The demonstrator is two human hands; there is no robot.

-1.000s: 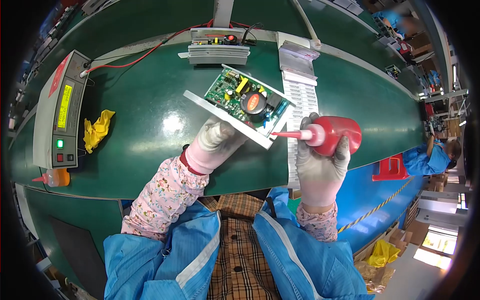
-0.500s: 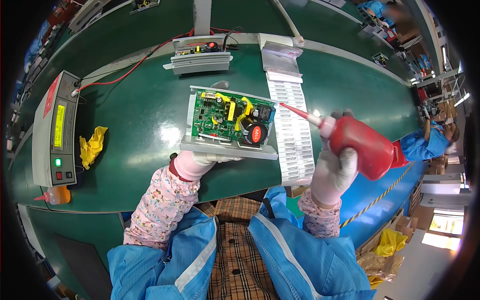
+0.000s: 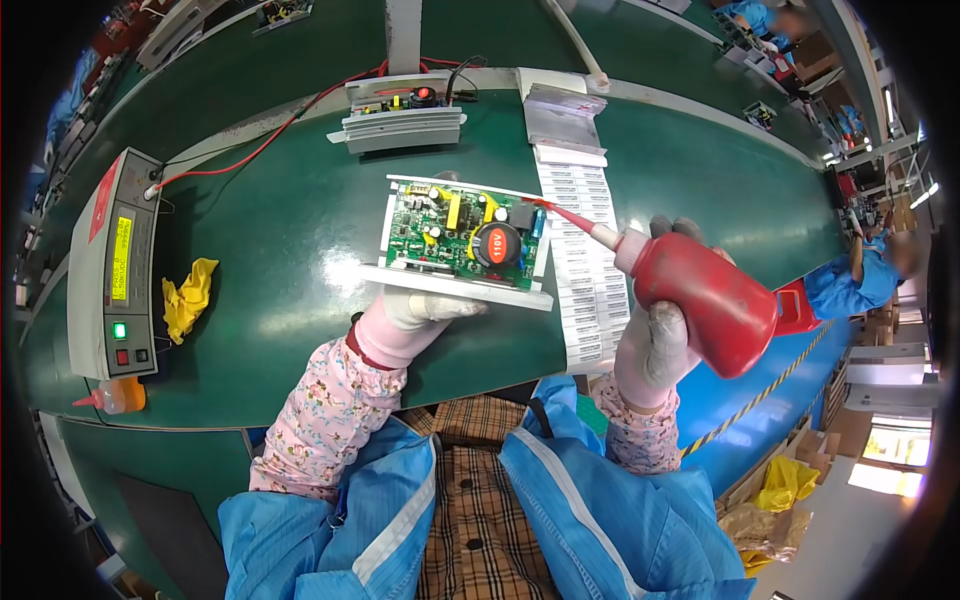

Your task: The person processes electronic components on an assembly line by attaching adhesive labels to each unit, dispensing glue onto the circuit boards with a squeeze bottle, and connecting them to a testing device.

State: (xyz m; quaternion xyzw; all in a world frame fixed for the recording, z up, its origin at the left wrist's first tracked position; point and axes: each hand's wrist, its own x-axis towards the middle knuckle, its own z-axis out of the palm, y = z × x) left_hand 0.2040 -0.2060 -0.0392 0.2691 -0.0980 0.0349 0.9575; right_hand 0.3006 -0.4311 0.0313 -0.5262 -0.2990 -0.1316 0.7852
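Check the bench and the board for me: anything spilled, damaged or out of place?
Nothing plainly stands out: I see no spill on the green bench or obvious damage to the circuit board. Only the crumpled yellow material beside the display box looks untidy.

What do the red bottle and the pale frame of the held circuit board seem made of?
Red bottle: probably plastic, smooth and semi-gloss, given the soft highlights on its rounded sides. Frame: likely metal, perhaps aluminium, satin, judging by its silver-grey sheen.
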